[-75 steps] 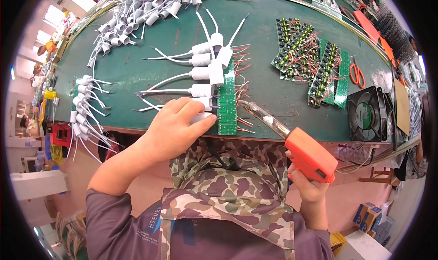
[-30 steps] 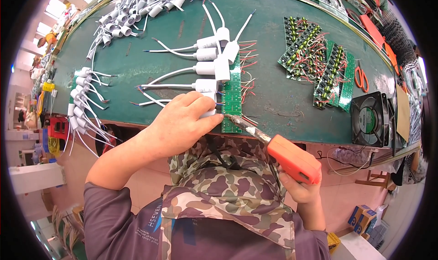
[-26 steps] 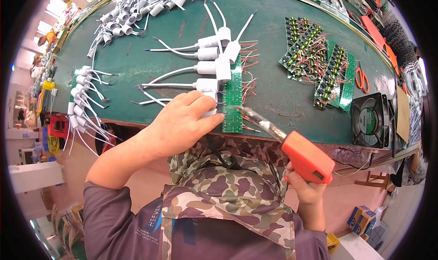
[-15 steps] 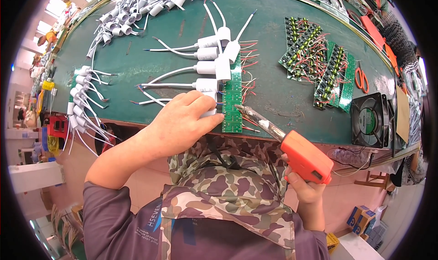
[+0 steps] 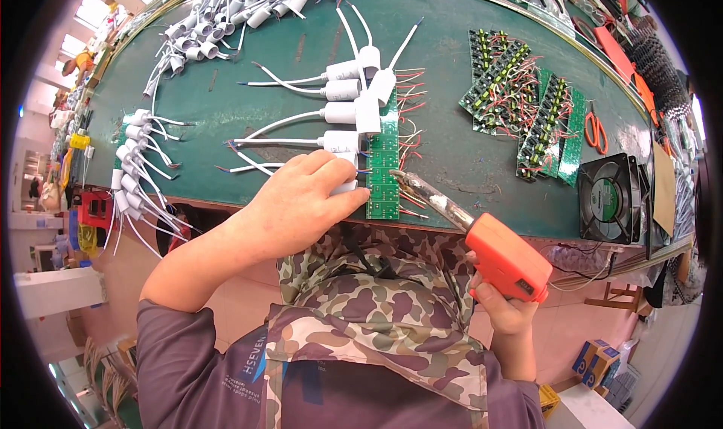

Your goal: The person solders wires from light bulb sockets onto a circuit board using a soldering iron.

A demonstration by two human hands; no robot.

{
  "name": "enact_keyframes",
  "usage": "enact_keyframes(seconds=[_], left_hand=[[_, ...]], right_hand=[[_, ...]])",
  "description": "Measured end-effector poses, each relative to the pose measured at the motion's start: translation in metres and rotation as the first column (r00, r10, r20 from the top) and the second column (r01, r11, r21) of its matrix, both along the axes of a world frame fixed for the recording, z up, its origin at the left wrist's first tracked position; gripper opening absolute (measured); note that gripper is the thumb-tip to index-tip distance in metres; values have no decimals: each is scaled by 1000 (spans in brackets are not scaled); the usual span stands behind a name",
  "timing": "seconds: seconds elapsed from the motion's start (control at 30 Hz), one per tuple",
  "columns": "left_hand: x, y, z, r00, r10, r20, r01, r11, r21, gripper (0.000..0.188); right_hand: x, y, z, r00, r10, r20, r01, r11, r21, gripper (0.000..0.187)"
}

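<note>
At my far left, a close row of white sockets [image 5: 132,165], cables trailing, hangs partly over the near edge of the green bench [image 5: 218,120]. Farther back, a heap of loose white sockets [image 5: 215,34] spreads along the far side. Next comes my left hand [image 5: 297,199], its thumb and fingers clamped on a white socket [image 5: 344,187], which they mostly hide. Beyond it, more corded sockets [image 5: 339,113] lie in a row, cables pointing left, with a few others resting across them. They line the left side of a green circuit board [image 5: 383,158], which lies flat on the bench before me, its near end by the edge. Thin red and white wires [image 5: 409,139] stick out on its right. There the metal end of my orange soldering gun [image 5: 508,256] meets the board's right margin; I cannot tell whether the tip touches. My right hand [image 5: 503,308] has its fingers wrapped round the gun's grip, partly hidden behind it. Farther right lie overlapping populated boards [image 5: 501,79] tangled with wires, then orange-handled scissors [image 5: 596,132], and a black fan [image 5: 608,199] stands upright near the bench's right end.
</note>
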State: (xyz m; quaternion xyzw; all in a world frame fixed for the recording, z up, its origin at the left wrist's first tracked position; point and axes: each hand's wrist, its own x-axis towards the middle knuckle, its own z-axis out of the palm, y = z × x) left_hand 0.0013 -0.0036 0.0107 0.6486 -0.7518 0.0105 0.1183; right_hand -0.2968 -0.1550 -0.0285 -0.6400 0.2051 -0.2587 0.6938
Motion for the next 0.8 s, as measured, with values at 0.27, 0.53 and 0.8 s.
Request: enact_keyframes(seconds=[0.27,0.53,0.8], left_hand=[[0,0,1,1000,-6,-2,6,1000,-15,38],[-1,1,1,1000,2,3,-2,1000,1,38],[-2,3,-6,1000,26,-13,-27,998,-48,43]], right_hand=[[-13,-6,-15,999,50,-13,-52,984,-168,52],[-10,-4,-11,999,40,26,-37,993,-110,50],[-13,-4,-15,1000,15,26,-13,996,-92,53]])
